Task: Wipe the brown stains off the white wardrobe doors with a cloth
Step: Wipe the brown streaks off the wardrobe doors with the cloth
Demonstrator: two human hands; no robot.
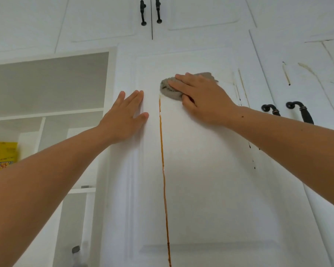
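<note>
At the far left of the frame a yellow packet (2, 157) sits in the open shelves (46, 112) beside the wardrobe. Moving right, your left hand (123, 116) lies flat on the moulded left edge of the white door (210, 180), its fingers straight and pressed close together and the thumb angled out toward the panel; it holds nothing. Just right of that thumb a long brown streak (163, 170) runs down the middle of the door to the bottom edge of the frame. Its top end meets the lower edge of the grey cloth (169, 90), which sits bunched against the upper part of the panel. Your right hand (202, 99) presses the cloth to the door, fingers straight and lying side by side across it, the thumb along its lower edge. Further right, thinner brown drips (243, 87) mark the door's edge and the next door, near two dark handles (305, 114). Two more dark pulls (143, 12) hang at the top centre.
</note>
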